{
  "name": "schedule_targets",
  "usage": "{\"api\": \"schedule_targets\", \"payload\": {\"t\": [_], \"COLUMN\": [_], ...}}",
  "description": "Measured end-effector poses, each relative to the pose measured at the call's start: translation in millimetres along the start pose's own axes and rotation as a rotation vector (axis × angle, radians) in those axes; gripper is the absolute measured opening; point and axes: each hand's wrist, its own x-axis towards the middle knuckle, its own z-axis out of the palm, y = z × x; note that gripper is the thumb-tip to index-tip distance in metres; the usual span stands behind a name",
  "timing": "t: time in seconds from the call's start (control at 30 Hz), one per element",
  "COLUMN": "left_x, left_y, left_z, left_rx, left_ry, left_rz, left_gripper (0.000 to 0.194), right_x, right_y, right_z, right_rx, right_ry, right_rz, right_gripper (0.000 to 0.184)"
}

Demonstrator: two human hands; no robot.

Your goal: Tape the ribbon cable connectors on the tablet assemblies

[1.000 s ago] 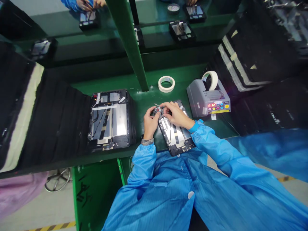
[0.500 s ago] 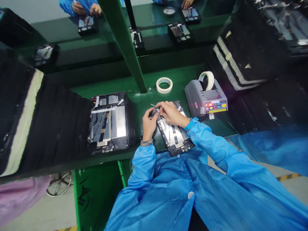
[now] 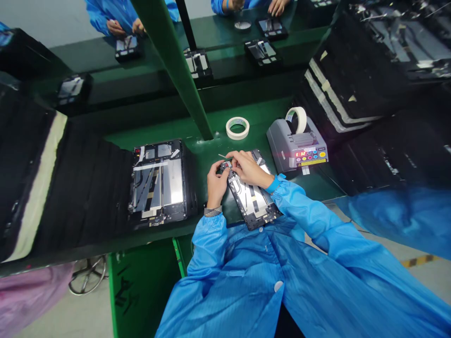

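Note:
An opened tablet, its internal plates and ribbon cables exposed, lies tilted on the green bench close to my body. My left hand grips its upper left corner, thumb and fingers closed by a small camera-like part. Bent over the same corner, my right hand has its fingers pinched together. From them a thin metal tool pokes out to the left; most of it is hidden. My fingertips cover the exact contact point. Left of my hands sits a stack of similar opened tablets.
A tape roll lies behind my hands. The grey tape dispenser stands to the right with its display lit. A green post rises from the bench. Dark stacks flank both sides. Co-workers' hands are across the bench.
The view has shifted slightly, showing more of the far bench and a co-worker's other hand there. My hands keep the same closed hold at the tablet's corner.

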Motion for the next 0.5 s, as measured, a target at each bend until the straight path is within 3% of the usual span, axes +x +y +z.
{"api": "schedule_targets", "payload": {"t": [0.2, 0.5], "left_x": [-10.4, -8.9], "left_y": [1.7, 4.0], "left_z": [-4.3, 3.0], "left_rx": [0.055, 0.019], "left_ry": [-0.037, -0.005], "left_rz": [-0.023, 0.015], "left_gripper": [0.057, 0.054], "right_x": [-1.5, -4.9], "right_y": [-1.2, -2.0], "right_z": [1.3, 1.3], "right_rx": [0.015, 0.002], "right_ry": [0.012, 0.048], "right_rz": [0.016, 0.005], "right_gripper": [0.047, 0.044]}}
